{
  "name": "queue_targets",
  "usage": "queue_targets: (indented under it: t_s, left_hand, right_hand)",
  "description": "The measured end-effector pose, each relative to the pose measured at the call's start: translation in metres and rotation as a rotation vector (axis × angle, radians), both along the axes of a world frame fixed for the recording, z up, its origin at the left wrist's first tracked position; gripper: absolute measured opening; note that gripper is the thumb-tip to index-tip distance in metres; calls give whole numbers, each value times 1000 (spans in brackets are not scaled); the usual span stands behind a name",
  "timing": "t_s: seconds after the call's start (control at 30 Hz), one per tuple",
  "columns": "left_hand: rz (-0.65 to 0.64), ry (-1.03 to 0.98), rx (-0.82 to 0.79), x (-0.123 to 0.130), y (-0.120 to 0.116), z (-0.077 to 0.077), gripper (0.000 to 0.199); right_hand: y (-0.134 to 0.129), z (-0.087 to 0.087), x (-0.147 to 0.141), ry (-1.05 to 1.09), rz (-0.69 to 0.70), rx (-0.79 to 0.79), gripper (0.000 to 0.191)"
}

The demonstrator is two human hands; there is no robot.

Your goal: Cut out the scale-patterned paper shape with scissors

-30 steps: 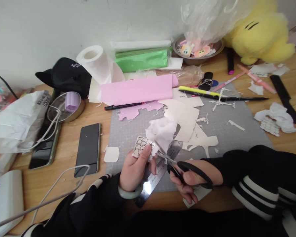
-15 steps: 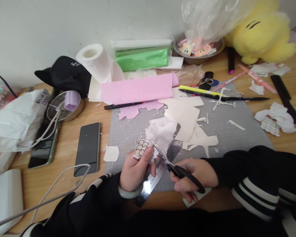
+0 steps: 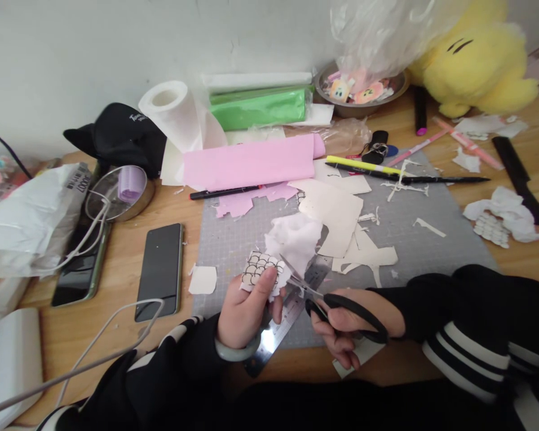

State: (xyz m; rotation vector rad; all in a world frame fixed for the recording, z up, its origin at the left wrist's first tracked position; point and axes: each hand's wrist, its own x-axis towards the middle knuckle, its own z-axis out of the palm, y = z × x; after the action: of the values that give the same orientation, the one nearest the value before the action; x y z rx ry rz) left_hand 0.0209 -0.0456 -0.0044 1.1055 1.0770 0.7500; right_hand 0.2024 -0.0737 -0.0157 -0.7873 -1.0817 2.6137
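My left hand (image 3: 247,308) pinches a small white paper piece (image 3: 257,267) with black scale-like lines, thumb on top. My right hand (image 3: 345,320) has its fingers in the black handles of the scissors (image 3: 312,291), whose blades are parted and point up-left beside the paper's right edge. Behind the paper lies a crumpled white tissue (image 3: 294,236). A metal ruler (image 3: 281,329) lies under and between my hands on the grey cutting mat (image 3: 224,239). Cream paper offcuts (image 3: 336,209) are spread on the mat.
Two phones (image 3: 159,269) and a white cable lie at left. Pink sheet (image 3: 251,161), paper roll (image 3: 166,99) and green pack (image 3: 260,108) are at the back. A metal bowl (image 3: 363,108), yellow plush (image 3: 476,60), pens and a black comb (image 3: 518,179) are at right.
The scissors have drawn slightly away from the paper, and their blades and handles have opened wider. The paper has tilted slightly in my left hand.
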Motion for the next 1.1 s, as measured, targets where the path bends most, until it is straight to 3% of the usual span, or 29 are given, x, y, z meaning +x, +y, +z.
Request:
queue_targets:
  t_s: [0.23,0.5,0.67,0.8,1.0,1.1]
  left_hand:
    - [7,37,22,-3,0,-2,46]
    - [127,6,84,-1,0,-1,44]
    - [97,59,108,-1,1,-1,45]
    - [44,108,127,-2,0,-1,47]
    - [27,148,146,0,-5,4,43]
    - [5,140,146,-1,-5,3,42]
  right_hand:
    - [1,3,0,-53,14,-3,71]
    - [2,3,1,-17,26,17,71]
    - [-1,1,0,-38,-1,1,68]
    - [-3,-4,0,-64,0,-39,60]
    - [-2,-3,2,-117,4,-60,32]
    - [-3,-5,2,-111,-7,-56,30]
